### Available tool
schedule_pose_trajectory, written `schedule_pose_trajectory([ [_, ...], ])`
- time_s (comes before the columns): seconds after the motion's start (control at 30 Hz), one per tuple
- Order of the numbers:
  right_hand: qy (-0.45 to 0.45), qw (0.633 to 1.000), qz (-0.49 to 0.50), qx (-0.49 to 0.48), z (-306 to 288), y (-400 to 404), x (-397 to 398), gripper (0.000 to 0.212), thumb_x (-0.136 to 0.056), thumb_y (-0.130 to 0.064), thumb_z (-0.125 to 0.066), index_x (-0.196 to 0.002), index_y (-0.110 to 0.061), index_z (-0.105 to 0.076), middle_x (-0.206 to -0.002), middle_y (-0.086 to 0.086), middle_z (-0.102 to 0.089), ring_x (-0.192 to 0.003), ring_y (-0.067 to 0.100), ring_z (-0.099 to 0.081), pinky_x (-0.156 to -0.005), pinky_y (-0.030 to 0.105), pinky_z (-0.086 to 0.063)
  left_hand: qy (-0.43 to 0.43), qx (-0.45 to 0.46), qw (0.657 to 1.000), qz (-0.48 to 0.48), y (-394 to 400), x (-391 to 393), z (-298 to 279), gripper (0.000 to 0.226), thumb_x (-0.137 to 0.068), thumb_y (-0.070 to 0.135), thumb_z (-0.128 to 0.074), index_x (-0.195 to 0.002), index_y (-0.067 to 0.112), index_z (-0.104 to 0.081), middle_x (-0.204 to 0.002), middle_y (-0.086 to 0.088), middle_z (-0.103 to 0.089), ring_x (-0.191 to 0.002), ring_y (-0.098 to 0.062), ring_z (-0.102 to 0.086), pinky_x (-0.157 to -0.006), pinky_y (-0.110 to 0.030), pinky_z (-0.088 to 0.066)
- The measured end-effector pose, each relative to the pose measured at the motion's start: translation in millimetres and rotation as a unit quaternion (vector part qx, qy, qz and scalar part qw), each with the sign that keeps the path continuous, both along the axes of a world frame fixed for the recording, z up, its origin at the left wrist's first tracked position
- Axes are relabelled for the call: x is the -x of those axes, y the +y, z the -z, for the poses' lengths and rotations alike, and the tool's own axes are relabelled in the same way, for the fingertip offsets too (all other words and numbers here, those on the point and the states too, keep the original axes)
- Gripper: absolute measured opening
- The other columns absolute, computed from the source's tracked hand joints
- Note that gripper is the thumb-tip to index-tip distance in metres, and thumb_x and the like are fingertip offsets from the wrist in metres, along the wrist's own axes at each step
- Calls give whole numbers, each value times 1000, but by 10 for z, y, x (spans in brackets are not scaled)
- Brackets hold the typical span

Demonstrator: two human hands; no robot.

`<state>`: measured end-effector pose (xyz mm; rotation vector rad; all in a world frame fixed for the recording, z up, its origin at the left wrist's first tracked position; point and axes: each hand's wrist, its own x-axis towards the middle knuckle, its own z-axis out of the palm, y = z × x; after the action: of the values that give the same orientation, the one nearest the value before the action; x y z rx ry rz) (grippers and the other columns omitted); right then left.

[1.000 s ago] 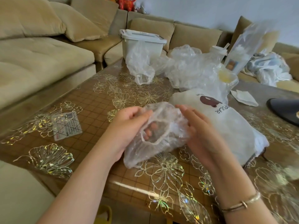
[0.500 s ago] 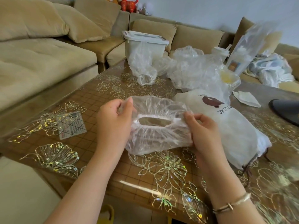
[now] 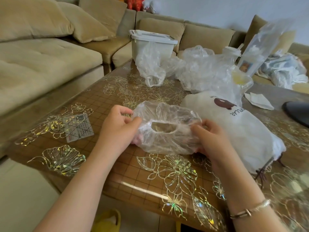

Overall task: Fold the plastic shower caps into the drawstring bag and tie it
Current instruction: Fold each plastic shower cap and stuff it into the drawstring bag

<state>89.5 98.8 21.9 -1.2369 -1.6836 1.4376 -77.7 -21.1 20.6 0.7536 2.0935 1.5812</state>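
One cap (image 3: 167, 129) is held just above the table (image 3: 103, 158), not yet folded; a pile of caps (image 3: 197, 71) waits beyond. The bag (image 3: 234, 131) lies untied beside it. The cap's ends are pinched by the left hand (image 3: 118, 129) and right hand (image 3: 212, 139), fingers curled.

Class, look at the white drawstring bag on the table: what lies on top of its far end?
Crumpled clear plastic drapes over the far end of the white drawstring bag. The bag's contents are hidden by its cloth.
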Motion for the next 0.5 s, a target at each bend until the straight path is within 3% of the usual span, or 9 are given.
schedule_pose_trajectory([
  [0.07,-42,997,18,-65,37,12,31,6,-96,-16,-56,-99,-15,-61,-91,18,-71,-74,35,-69,-73,45,-58,94,30,995,-2,0,-25,46,28,-92,13,-61,-116,22,-49,-88,4,-66,-55,-4,-62,-52,-22,-49],
  [0.13,-103,983,30,-152,51,10,46,7,-97,-23,-55,-98,-17,-57,-79,6,-66,-64,24,-63,-59,28,-53,176,41,983,-18,-8,-29,88,26,-95,13,-59,-115,24,-47,-90,5,-66,-57,-5,-60,-48,-18,-43],
  [0.2,-144,966,32,-214,66,-4,34,8,-98,-26,-54,-101,-19,-55,-77,-5,-61,-62,17,-60,-56,29,-49,228,61,971,-39,-34,-4,109,23,-96,17,-58,-115,24,-47,-86,4,-66,-64,-7,-60,-50,-19,-40],
  [0.3,-215,934,19,-285,122,-12,-14,10,-97,-28,-54,-101,-19,-53,-72,-2,-60,-61,18,-59,-55,34,-48,296,129,945,-49,-94,19,132,28,-96,26,-59,-120,21,-46,-81,4,-63,-65,-12,-59,-51,-30,-47],
  [0.43,-273,903,4,-332,120,-40,-90,23,-94,-37,-56,-108,-22,-47,-82,-2,-61,-73,19,-60,-62,40,-53,361,188,912,-51,-175,-4,121,42,-93,43,-59,-126,22,-44,-107,5,-57,-77,-16,-59,-55,-30,-46],
  [0.5,-261,894,-6,-363,99,-73,-128,26,-92,-36,-58,-112,-22,-49,-100,-4,-55,-84,15,-56,-68,36,-51,384,158,909,-40,-201,11,135,41,-89,41,-63,-123,24,-48,-116,5,-49,-95,-18,-54,-74,-31,-45],
])
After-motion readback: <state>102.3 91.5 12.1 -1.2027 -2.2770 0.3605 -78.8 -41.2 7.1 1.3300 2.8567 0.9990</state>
